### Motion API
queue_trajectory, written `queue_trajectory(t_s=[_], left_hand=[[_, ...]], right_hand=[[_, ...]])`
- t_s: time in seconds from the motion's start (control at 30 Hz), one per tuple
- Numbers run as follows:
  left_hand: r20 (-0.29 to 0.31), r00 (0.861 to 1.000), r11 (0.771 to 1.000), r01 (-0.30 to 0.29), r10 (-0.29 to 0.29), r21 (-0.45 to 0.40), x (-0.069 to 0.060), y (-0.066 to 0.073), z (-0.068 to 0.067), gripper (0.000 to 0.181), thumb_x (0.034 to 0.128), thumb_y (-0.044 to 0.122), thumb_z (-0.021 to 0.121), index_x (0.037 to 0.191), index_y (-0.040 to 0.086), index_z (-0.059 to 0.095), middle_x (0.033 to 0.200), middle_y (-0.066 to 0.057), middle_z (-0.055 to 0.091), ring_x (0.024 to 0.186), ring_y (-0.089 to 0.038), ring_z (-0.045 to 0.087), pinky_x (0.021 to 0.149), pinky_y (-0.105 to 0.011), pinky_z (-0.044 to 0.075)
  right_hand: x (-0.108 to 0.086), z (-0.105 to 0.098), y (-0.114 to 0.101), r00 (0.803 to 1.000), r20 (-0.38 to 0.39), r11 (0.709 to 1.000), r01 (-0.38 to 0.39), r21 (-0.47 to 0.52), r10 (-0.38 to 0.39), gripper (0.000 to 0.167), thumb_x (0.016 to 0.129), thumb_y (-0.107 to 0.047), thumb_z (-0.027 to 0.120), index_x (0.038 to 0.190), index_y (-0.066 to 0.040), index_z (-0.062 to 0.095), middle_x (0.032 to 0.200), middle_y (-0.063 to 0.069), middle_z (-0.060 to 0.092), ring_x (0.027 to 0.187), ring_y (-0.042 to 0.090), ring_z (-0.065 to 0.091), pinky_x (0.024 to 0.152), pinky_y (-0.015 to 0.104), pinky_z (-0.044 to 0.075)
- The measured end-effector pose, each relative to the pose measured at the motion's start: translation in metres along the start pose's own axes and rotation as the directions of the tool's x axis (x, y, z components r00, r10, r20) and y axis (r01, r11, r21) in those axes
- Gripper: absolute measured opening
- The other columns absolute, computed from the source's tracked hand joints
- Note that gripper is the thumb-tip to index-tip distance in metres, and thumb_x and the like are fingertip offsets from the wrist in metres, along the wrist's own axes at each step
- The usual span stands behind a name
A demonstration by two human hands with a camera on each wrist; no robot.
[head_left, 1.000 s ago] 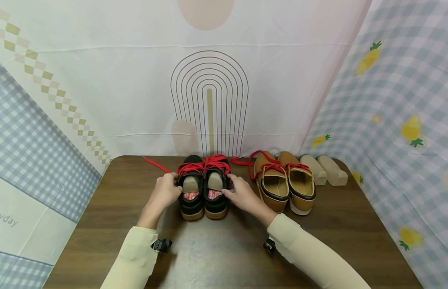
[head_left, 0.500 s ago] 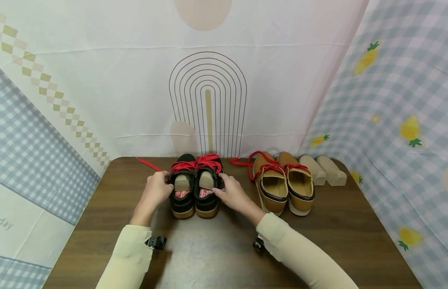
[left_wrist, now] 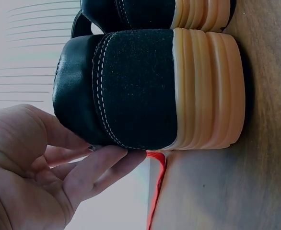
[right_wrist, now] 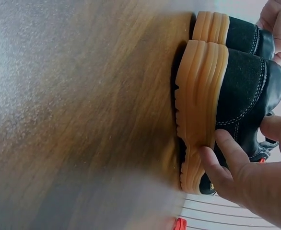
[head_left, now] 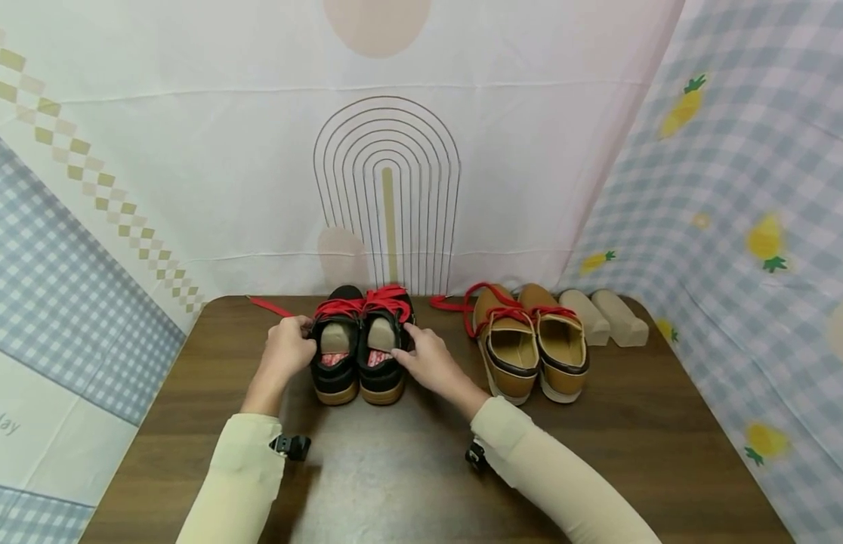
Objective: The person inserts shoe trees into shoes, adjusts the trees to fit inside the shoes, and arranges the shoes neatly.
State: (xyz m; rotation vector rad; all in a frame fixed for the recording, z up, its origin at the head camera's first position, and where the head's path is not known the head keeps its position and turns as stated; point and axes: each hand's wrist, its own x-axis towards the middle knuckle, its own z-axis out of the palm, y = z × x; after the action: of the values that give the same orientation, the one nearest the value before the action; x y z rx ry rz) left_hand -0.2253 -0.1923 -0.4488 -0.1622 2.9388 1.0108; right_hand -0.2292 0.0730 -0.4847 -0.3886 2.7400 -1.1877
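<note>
A pair of black shoes with red laces and tan soles, the left shoe (head_left: 335, 351) and the right shoe (head_left: 381, 347), stands side by side near the table's back edge. Each holds a beige shoe-tree-like insert; reddish patterned insoles show behind. My left hand (head_left: 285, 349) grips the left shoe's outer side, thumb at its collar; the left wrist view shows that shoe's heel (left_wrist: 135, 91) close up. My right hand (head_left: 431, 363) holds the right shoe's outer side, thumb at the collar and fingers (right_wrist: 231, 148) along the upper and sole. Some fingertips are hidden.
Brown shoes (head_left: 564, 370) with red laces stand to the right of the black pair. Two beige block-like inserts (head_left: 619, 317) lie at the back right. A red lace end (head_left: 270, 306) trails left on the wooden table (head_left: 394, 476). Fabric walls (head_left: 517, 189) enclose the back and sides.
Both hands and the black shoes have shifted left, widening the gap to the brown pair. The left thumb sits less far over the shoe opening. The brown shoes stay put.
</note>
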Motion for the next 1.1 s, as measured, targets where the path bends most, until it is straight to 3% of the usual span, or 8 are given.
queue_trajectory(t_s=[0.13, 0.3, 0.47, 0.67, 0.87, 1.1], left_hand=[[-0.003, 1.000, 1.000, 0.005, -0.005, 0.010, 0.002, -0.001, -0.003, 0.049, 0.0876, 0.002, 0.052, 0.134, -0.002, 0.065, 0.118, -0.022, 0.073, 0.108, -0.042, 0.064, 0.083, -0.051, 0.052], [-0.025, 1.000, 1.000, -0.006, 0.007, 0.028, 0.004, -0.004, -0.002, 0.048, 0.0863, 0.002, 0.053, 0.133, -0.001, 0.066, 0.116, -0.022, 0.074, 0.113, -0.050, 0.063, 0.088, -0.060, 0.052], [-0.043, 0.999, 0.999, -0.006, 0.008, 0.044, 0.003, -0.003, 0.001, 0.046, 0.0863, 0.003, 0.055, 0.130, 0.000, 0.068, 0.114, -0.022, 0.075, 0.112, -0.051, 0.064, 0.088, -0.063, 0.052], [-0.019, 1.000, 0.998, 0.003, -0.001, 0.062, 0.003, 0.001, 0.002, 0.045, 0.0930, 0.006, 0.055, 0.136, 0.000, 0.064, 0.122, -0.025, 0.071, 0.114, -0.053, 0.062, 0.089, -0.063, 0.052], [-0.005, 1.000, 0.997, 0.009, -0.009, 0.071, 0.001, 0.002, 0.000, 0.046, 0.0969, 0.011, 0.054, 0.141, -0.001, 0.059, 0.129, -0.028, 0.067, 0.113, -0.050, 0.063, 0.087, -0.060, 0.053], [-0.085, 0.996, 0.996, -0.001, 0.009, 0.089, -0.010, 0.008, -0.006, 0.048, 0.1032, 0.025, 0.054, 0.145, 0.001, 0.053, 0.089, -0.017, 0.065, 0.081, -0.036, 0.063, 0.062, -0.045, 0.048]], right_hand=[[0.002, 0.000, -0.003, 1.000, 0.015, 1.000, -0.007, 0.001, 0.006, 0.063, 0.100, -0.029, 0.069, 0.153, -0.002, 0.047, 0.131, 0.025, 0.059, 0.082, 0.016, 0.059, 0.080, 0.039, 0.053], [0.002, 0.001, -0.003, 1.000, 0.018, 1.000, -0.018, 0.015, 0.018, 0.064, 0.100, -0.029, 0.070, 0.153, -0.003, 0.046, 0.132, 0.025, 0.058, 0.078, 0.013, 0.060, 0.074, 0.035, 0.053], [0.003, 0.002, 0.002, 0.999, 0.026, 0.998, -0.042, 0.039, 0.041, 0.067, 0.099, -0.032, 0.071, 0.153, -0.003, 0.046, 0.135, 0.024, 0.058, 0.091, 0.017, 0.068, 0.075, 0.034, 0.057], [0.007, -0.003, 0.008, 0.998, 0.017, 0.998, -0.056, 0.015, 0.056, 0.067, 0.098, -0.037, 0.071, 0.150, -0.002, 0.048, 0.133, 0.018, 0.065, 0.117, 0.029, 0.066, 0.095, 0.044, 0.056], [0.004, -0.013, 0.006, 0.999, 0.025, 0.999, -0.039, 0.036, 0.038, 0.064, 0.099, -0.035, 0.071, 0.150, -0.003, 0.048, 0.134, 0.017, 0.064, 0.108, 0.024, 0.070, 0.088, 0.041, 0.059], [-0.009, -0.036, 0.013, 0.998, -0.033, 0.998, 0.059, 0.028, -0.058, 0.054, 0.099, -0.032, 0.071, 0.144, -0.006, 0.055, 0.141, 0.014, 0.061, 0.110, 0.024, 0.071, 0.088, 0.040, 0.059]])
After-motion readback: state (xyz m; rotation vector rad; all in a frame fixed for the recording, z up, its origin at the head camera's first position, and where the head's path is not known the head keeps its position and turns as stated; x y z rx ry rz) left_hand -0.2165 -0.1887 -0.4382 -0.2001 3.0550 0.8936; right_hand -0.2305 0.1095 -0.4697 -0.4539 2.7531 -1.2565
